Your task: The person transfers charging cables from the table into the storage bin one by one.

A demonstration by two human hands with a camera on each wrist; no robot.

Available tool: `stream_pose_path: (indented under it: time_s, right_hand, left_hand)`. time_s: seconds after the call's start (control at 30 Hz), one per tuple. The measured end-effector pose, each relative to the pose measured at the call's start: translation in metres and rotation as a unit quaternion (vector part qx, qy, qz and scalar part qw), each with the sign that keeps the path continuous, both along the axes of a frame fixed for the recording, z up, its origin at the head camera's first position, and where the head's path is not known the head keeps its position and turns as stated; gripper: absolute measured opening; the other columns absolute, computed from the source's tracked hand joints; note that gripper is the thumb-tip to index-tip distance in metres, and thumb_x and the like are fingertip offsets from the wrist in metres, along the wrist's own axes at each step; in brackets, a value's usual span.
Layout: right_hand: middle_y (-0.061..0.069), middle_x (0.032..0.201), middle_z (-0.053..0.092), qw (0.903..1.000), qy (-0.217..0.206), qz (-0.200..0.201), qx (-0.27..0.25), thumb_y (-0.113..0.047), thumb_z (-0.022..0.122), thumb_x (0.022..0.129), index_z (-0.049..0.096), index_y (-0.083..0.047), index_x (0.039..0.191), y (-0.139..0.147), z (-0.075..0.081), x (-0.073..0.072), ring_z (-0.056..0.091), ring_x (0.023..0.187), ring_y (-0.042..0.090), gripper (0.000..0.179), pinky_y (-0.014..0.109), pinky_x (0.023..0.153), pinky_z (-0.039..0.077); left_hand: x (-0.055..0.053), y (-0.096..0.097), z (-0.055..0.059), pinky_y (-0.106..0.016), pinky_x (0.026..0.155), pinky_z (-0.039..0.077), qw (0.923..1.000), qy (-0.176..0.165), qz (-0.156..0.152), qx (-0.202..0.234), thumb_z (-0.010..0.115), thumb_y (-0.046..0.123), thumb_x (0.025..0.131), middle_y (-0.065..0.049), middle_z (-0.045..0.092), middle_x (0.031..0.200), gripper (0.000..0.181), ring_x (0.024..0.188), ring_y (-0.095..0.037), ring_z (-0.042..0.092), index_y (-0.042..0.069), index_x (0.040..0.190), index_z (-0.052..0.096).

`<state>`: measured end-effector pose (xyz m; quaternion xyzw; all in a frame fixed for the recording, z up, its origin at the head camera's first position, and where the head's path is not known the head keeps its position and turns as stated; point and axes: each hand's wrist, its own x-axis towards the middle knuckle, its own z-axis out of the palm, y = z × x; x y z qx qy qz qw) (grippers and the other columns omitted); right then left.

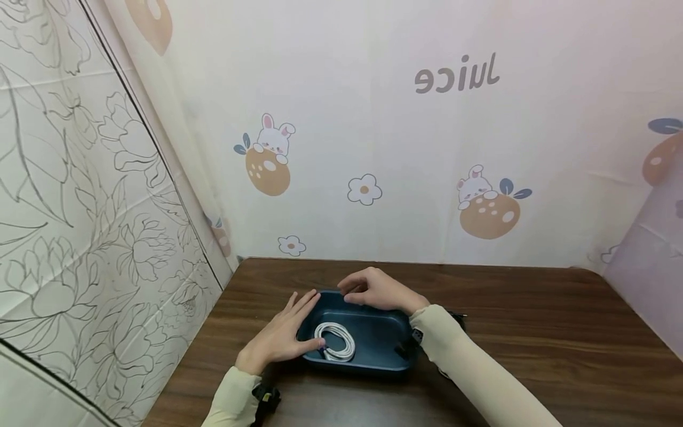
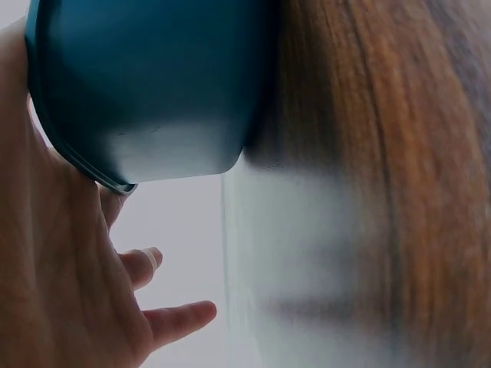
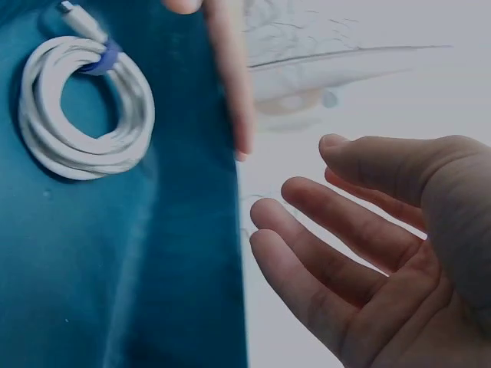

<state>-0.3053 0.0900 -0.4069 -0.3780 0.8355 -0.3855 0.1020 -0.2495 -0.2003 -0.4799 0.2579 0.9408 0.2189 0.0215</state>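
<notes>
A dark teal tray stands on the table. Inside it, toward the left, lies a coiled white cable, bound with a purple tie; its connector end shows in the right wrist view, where the coil rests on the tray floor. My left hand rests on the tray's left rim, fingers spread fairly straight and the thumb reaching over the inside. Above the far rim is my right hand, its fingers loosely bent with nothing between them. The right wrist view shows that hand apart from the tray wall.
The brown wooden table extends to both sides of the tray. Past my right wrist lies a black object, mostly hidden by the sleeve. Printed curtains hang behind and to the left of the table.
</notes>
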Motion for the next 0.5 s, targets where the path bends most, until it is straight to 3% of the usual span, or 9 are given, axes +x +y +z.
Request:
stream_pose_path:
  time_s: [0.17,0.5]
  right_hand:
    - [0.010,0.122,0.074,0.9993,-0.007,-0.030,-0.020,-0.023,0.068,0.101,0.069,-0.015,0.133,0.015,0.005,0.004,0.072,0.107,0.017,0.033,0.032,0.087,0.060]
    - [0.008,0.121,0.075,0.9970,0.008,-0.073,-0.025,-0.025,0.070,0.100,0.068,-0.014,0.133,0.051,0.000,0.013,0.072,0.107,0.017,0.035,0.032,0.087,0.060]
  left_hand:
    - [0.000,0.000,-0.002,-0.078,0.111,0.029,1.0000,0.005,-0.001,0.001,0.064,0.061,0.094,0.006,0.014,0.174,0.092,0.157,-0.049,0.008,0.029,0.167,0.017]
    - [-0.001,-0.001,-0.003,-0.079,0.108,0.031,0.9996,0.028,-0.012,0.002,0.058,0.069,0.093,0.002,0.017,0.174,0.093,0.156,-0.051,0.011,0.025,0.166,0.020]
